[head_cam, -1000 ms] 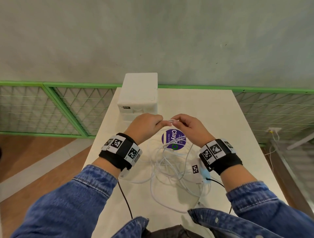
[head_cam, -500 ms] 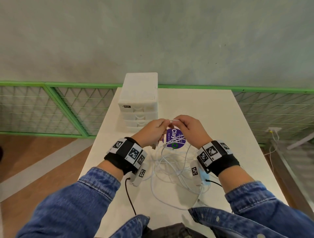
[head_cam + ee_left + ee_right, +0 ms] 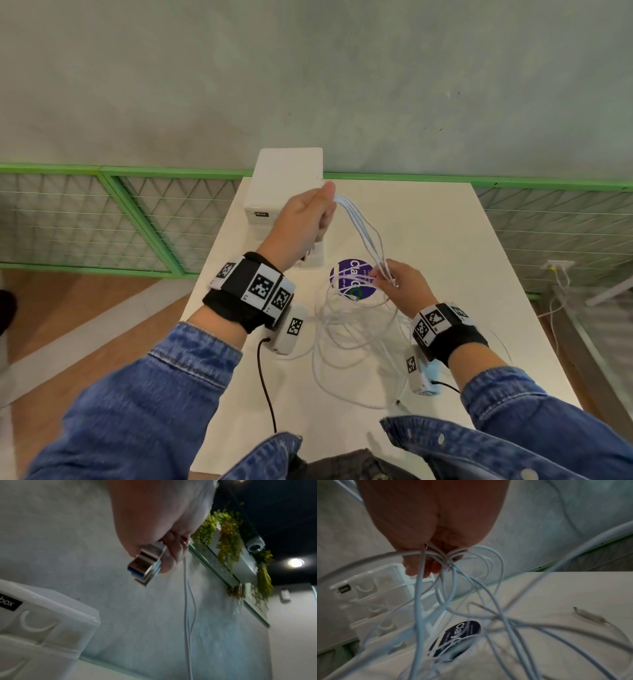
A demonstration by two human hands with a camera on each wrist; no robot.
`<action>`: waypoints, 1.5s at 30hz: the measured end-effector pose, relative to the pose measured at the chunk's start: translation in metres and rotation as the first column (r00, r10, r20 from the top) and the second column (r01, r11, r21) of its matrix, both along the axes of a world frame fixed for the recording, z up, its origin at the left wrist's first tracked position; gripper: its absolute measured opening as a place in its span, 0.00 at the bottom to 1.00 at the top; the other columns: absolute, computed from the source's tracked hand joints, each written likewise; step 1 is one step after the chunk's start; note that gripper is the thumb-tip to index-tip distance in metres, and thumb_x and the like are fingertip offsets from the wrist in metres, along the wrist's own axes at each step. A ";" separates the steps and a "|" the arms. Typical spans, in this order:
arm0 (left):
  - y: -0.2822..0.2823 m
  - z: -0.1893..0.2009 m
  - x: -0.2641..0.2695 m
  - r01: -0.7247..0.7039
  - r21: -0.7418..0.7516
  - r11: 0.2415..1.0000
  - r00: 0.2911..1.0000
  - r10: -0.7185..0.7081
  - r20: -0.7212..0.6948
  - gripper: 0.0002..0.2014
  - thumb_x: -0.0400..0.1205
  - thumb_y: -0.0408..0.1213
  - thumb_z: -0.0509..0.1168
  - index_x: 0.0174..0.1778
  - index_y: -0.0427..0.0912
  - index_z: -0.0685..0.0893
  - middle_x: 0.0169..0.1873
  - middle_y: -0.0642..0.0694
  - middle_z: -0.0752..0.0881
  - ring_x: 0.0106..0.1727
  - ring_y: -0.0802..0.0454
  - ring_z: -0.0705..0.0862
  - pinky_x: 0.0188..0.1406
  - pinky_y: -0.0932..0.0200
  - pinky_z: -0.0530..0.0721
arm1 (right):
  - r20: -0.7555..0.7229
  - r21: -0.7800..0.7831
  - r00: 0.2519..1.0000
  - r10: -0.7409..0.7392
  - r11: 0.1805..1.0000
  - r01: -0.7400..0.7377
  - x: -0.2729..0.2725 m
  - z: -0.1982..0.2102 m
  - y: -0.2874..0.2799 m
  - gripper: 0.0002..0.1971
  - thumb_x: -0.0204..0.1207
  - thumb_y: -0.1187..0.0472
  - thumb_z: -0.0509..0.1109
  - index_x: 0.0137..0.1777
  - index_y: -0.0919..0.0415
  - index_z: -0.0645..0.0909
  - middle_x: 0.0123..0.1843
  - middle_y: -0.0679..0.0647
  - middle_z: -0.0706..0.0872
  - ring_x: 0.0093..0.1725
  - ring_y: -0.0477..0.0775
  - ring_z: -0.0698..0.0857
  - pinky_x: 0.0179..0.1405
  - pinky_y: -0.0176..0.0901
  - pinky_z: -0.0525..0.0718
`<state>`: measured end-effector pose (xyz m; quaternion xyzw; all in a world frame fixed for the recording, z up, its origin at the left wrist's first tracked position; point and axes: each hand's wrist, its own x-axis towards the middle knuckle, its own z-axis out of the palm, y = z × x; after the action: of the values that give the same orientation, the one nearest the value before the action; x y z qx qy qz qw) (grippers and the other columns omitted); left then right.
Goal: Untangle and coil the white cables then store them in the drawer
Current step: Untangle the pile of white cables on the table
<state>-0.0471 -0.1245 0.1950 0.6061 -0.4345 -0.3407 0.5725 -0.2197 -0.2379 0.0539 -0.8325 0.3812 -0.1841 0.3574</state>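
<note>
Several white cables (image 3: 349, 329) lie tangled in loops on the white table (image 3: 445, 240). My left hand (image 3: 308, 219) is raised above the table in front of the drawer unit (image 3: 284, 185) and grips a bundle of cable ends; in the left wrist view the USB plugs (image 3: 145, 562) stick out between its fingers. From there the strands (image 3: 363, 236) slope down to my right hand (image 3: 397, 281), which pinches them low over the table. The right wrist view shows the cables (image 3: 447, 559) fanning out below the fingers (image 3: 418, 568).
A round purple sticker (image 3: 352, 277) marks the table under the cables. The white drawer unit (image 3: 373, 599) stands at the back left, drawers closed. A loose cable plug (image 3: 589, 616) lies on the table to the right. Green mesh railing (image 3: 137, 219) runs behind.
My hands, close together before, have parted: the left one rose up and back toward the drawer unit with the cable ends, stretching the strands, while the right stayed low over the sticker.
</note>
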 end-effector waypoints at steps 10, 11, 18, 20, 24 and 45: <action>-0.001 0.022 0.021 -0.211 -0.202 0.956 0.977 0.201 -0.070 0.22 0.88 0.45 0.53 0.26 0.47 0.64 0.20 0.56 0.65 0.20 0.58 0.60 0.20 0.64 0.60 | 0.068 0.033 0.994 -0.082 0.996 0.080 -0.027 -0.008 -0.015 0.03 0.76 0.59 0.70 0.42 0.49 0.80 0.49 0.60 0.85 0.52 0.62 0.83 0.56 0.55 0.79; -0.002 0.023 0.023 -0.221 -0.207 0.953 0.975 0.208 -0.083 0.22 0.88 0.45 0.54 0.26 0.47 0.64 0.20 0.56 0.65 0.20 0.58 0.60 0.19 0.64 0.60 | 0.086 0.066 0.993 -0.085 0.995 0.079 -0.029 -0.007 -0.018 0.05 0.73 0.56 0.71 0.41 0.44 0.79 0.50 0.58 0.84 0.53 0.60 0.83 0.56 0.53 0.79; -0.013 0.022 0.043 -0.283 -0.163 0.945 0.956 0.292 0.032 0.21 0.88 0.47 0.52 0.28 0.47 0.65 0.19 0.58 0.63 0.22 0.58 0.59 0.20 0.64 0.58 | 0.157 0.282 0.987 -0.036 0.959 -0.010 -0.023 0.010 -0.013 0.24 0.59 0.42 0.77 0.52 0.55 0.82 0.54 0.50 0.82 0.55 0.42 0.80 0.52 0.29 0.75; -0.015 0.020 0.048 -0.318 -0.157 0.935 0.943 0.329 0.046 0.21 0.88 0.46 0.52 0.27 0.47 0.64 0.20 0.55 0.62 0.21 0.58 0.58 0.20 0.63 0.57 | 0.160 0.295 0.987 -0.023 0.955 -0.025 -0.022 0.010 -0.009 0.14 0.71 0.50 0.73 0.53 0.55 0.82 0.56 0.53 0.81 0.57 0.47 0.79 0.56 0.35 0.78; -0.016 0.017 0.060 -0.384 -0.139 0.913 0.921 0.390 0.013 0.20 0.88 0.45 0.52 0.28 0.49 0.62 0.25 0.48 0.60 0.21 0.57 0.56 0.20 0.61 0.53 | 0.135 0.343 0.983 -0.124 0.936 0.071 -0.030 0.007 -0.012 0.21 0.84 0.47 0.56 0.54 0.61 0.85 0.54 0.51 0.83 0.54 0.46 0.79 0.52 0.34 0.71; -0.031 0.013 0.016 -0.249 -0.169 0.954 0.948 0.276 0.161 0.22 0.88 0.47 0.53 0.27 0.47 0.62 0.24 0.48 0.62 0.25 0.53 0.60 0.26 0.57 0.59 | -0.460 -0.150 0.867 -0.191 0.979 0.135 -0.010 0.001 -0.021 0.09 0.69 0.43 0.70 0.40 0.47 0.78 0.46 0.49 0.86 0.53 0.54 0.82 0.67 0.57 0.70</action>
<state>-0.0308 -0.1554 0.2084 0.6437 -0.4245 -0.1712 0.6133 -0.2301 -0.2592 0.0551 -0.8358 0.5147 -0.0264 0.1892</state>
